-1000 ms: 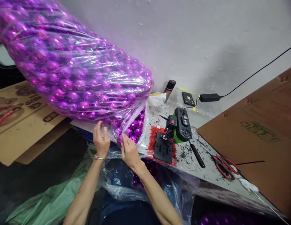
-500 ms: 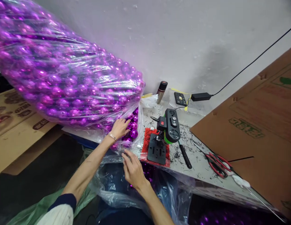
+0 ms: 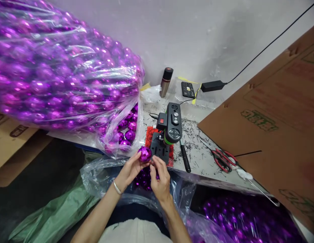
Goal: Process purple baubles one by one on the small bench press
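Observation:
My left hand (image 3: 129, 171), with a bracelet at its wrist, grips a shiny purple faceted ball ornament (image 3: 145, 154) between thumb and fingers. Close on its right, my right hand (image 3: 160, 180) has its thumb and fingers pinched together; whatever may be between the tips is too small to make out. Just beyond both hands stands a small black bench machine (image 3: 173, 122) with a slotted base plate (image 3: 159, 148) on a red mat (image 3: 149, 134). Below the hands, more purple balls (image 3: 144, 179) lie in an open clear plastic bag (image 3: 96, 175).
A huge clear bag of purple balls (image 3: 65, 77) leans over the left side, its mouth on the table. Along the back are a bottle (image 3: 166, 82), a phone (image 3: 188, 89) and a power adapter (image 3: 212, 86). Red-handled scissors (image 3: 224, 159) lie before a cardboard box (image 3: 268, 125).
My left hand has come out of the big bag's mouth with a purple ball, back beside my right hand. My right hand has shifted slightly right. The view has moved too.

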`<state>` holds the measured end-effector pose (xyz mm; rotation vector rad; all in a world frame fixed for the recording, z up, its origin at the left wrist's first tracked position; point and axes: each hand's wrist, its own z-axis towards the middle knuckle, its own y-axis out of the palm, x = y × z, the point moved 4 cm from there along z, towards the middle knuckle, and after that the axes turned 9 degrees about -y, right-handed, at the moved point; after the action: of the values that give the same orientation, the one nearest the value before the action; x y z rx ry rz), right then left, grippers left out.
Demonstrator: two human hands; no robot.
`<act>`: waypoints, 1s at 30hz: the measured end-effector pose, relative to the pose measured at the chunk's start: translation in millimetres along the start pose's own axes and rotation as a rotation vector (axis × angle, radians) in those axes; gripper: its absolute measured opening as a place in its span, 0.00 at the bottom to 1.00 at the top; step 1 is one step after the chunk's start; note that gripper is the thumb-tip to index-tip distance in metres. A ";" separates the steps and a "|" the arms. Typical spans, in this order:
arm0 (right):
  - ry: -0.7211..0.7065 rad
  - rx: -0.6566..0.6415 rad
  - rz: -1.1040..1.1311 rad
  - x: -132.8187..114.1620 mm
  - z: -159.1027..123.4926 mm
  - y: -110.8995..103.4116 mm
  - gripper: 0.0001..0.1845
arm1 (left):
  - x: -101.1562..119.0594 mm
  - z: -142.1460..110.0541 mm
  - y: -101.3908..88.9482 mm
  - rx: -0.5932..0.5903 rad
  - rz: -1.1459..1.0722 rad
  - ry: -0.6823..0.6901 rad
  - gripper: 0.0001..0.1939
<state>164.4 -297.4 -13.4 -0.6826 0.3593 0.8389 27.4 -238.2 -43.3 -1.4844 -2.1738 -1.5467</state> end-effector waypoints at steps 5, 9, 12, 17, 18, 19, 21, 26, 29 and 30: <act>0.029 0.012 -0.102 0.9 -18.8 -1.7 0.19 | -32.2 -4.9 0.0 0.082 -0.005 -0.062 0.25; 0.098 0.030 -0.101 6.3 -31.2 2.0 0.20 | -33.1 -11.7 4.8 0.137 0.089 0.007 0.33; 0.135 0.024 -0.047 12.8 -34.6 5.5 0.19 | -27.5 -14.3 7.4 0.096 0.143 0.007 0.37; 0.250 0.007 0.088 19.8 -34.0 11.5 0.20 | -17.6 -15.1 -0.3 0.116 0.161 0.009 0.43; 0.264 0.005 0.105 19.7 -33.4 12.7 0.20 | -16.1 -14.8 -2.0 0.127 0.155 0.020 0.43; 0.267 0.003 0.114 19.0 -32.5 13.8 0.20 | -15.0 -14.2 -3.0 0.133 0.148 0.030 0.41; 0.249 -0.004 0.111 17.0 -30.1 15.6 0.20 | -13.7 -12.8 -3.6 0.128 0.137 0.043 0.36; 0.195 -0.004 0.050 13.8 -24.2 13.7 0.20 | -14.0 -8.0 -1.4 0.101 0.108 0.018 0.34; 0.188 -0.018 0.046 12.7 -21.2 7.2 0.19 | -13.7 -4.0 0.4 0.095 0.083 0.011 0.33; 0.183 -0.028 0.046 11.9 -20.2 4.3 0.19 | -13.6 -2.4 1.1 0.095 0.077 0.013 0.33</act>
<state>167.9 -302.5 -36.5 -0.7818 0.5305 0.8280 34.3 -248.8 -48.9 -1.5055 -2.1248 -1.4047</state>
